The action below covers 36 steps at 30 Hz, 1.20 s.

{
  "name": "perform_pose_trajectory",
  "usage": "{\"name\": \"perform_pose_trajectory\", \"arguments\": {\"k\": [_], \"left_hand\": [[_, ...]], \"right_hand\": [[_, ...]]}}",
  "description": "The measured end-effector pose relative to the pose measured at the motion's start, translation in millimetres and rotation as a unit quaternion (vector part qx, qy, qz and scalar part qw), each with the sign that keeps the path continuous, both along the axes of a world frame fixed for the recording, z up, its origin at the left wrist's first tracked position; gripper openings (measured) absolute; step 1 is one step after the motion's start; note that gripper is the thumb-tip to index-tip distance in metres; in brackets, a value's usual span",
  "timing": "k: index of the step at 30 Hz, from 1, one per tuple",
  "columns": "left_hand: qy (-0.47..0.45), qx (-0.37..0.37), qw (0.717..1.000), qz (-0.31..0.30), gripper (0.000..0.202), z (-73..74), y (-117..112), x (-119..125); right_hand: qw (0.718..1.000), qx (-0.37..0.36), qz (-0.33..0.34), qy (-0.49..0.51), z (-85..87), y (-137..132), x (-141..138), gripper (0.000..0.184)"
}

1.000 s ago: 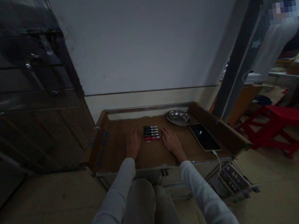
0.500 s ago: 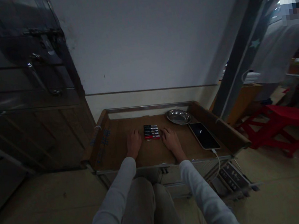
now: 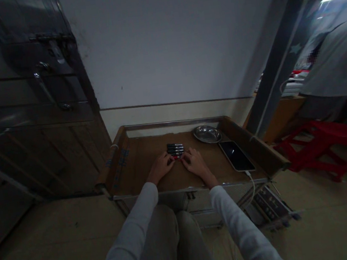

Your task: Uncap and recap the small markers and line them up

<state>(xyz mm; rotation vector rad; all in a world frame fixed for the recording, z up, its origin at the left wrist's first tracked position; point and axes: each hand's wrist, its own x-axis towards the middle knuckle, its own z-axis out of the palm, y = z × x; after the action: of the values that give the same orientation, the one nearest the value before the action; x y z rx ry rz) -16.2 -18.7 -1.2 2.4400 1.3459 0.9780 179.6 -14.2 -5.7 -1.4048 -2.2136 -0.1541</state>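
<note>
A short row of dark marker pens [image 3: 175, 148] lies side by side in the middle of a brown tray-like table [image 3: 139, 164]. The nearest pen, a red one [image 3: 176, 157], shows only a sliver between my fingers. My left hand [image 3: 162, 167] reaches in from the left and my right hand [image 3: 193, 162] from the right. The fingertips of both hands pinch together at the red pen's two ends. The light is dim and the grip itself is small in view.
A round metal dish [image 3: 207, 134] sits at the table's back right. A dark phone [image 3: 237, 155] with a white cable lies at the right edge. A red stool [image 3: 320, 143] and another person stand to the right, a metal door [image 3: 24, 94] to the left.
Both hands lay flat on either side of the pens; now they have moved inward and closed their fingertips on the nearest red pen. The person at the right has shifted.
</note>
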Motion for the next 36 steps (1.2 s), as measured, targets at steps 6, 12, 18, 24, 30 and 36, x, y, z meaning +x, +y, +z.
{"name": "perform_pose_trajectory", "arguments": {"k": [6,12,18,24,30,36], "left_hand": [[-0.001,0.042,0.997,0.058,0.014,1.8,5.9,4.4],[0.0,0.047,0.997,0.057,0.014,1.9,9.9,7.6],[-0.038,0.037,0.999,0.011,0.015,2.6,7.3,6.7],[-0.064,0.047,0.997,-0.015,0.015,1.2,7.0,6.3],[-0.082,0.048,0.995,-0.009,0.016,-1.6,9.7,6.5],[-0.009,0.051,0.999,-0.004,0.024,1.4,10.7,7.4]], "right_hand": [[0.999,0.021,-0.02,0.015,2.9,1.2,-7.0,0.024],[0.998,0.03,0.006,0.055,7.6,1.9,-21.6,0.025],[0.994,0.028,0.024,0.107,6.1,1.8,-19.5,0.024],[0.982,0.005,0.073,0.172,5.8,-0.2,-19.8,0.023],[0.974,-0.013,0.128,0.189,6.2,-1.6,-21.5,0.023],[0.986,0.036,-0.03,0.162,1.9,2.6,-16.7,0.027]]}}
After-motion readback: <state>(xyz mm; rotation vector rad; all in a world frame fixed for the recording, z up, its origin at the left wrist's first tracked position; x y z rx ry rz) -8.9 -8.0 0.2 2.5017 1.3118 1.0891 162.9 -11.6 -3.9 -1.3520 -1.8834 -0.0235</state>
